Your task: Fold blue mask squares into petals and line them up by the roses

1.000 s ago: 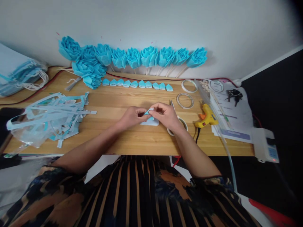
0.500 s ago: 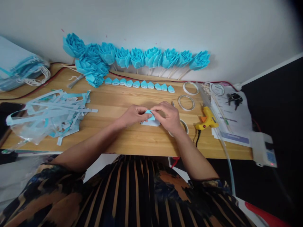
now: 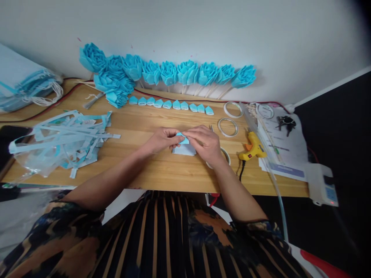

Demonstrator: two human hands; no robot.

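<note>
A small blue fabric-like petal piece (image 3: 183, 139) is pinched between both hands over the table. My left hand (image 3: 162, 141) grips its left side, thumb across the front. My right hand (image 3: 205, 141) has its fingertips closed on the piece's upper right edge. Just below lies a small stack of pale blue-white sheets (image 3: 183, 149), partly covered by the hands. Farther back, a row of folded blue petals (image 3: 167, 104) with pointed tops lies on the wooden table (image 3: 145, 170).
Blue flowers on sticks (image 3: 188, 72) lean along the wall. Tape rolls (image 3: 228, 127), a yellow glue gun (image 3: 252, 147), papers (image 3: 286, 166) and keys (image 3: 286, 121) lie right. Cut strips (image 3: 72, 131) are heaped left, near a bag of blue sheets (image 3: 34, 87).
The fingers have shifted slightly on the blue petal; less of it shows, and its top edge looks more folded. More of the sheet stack below is visible.
</note>
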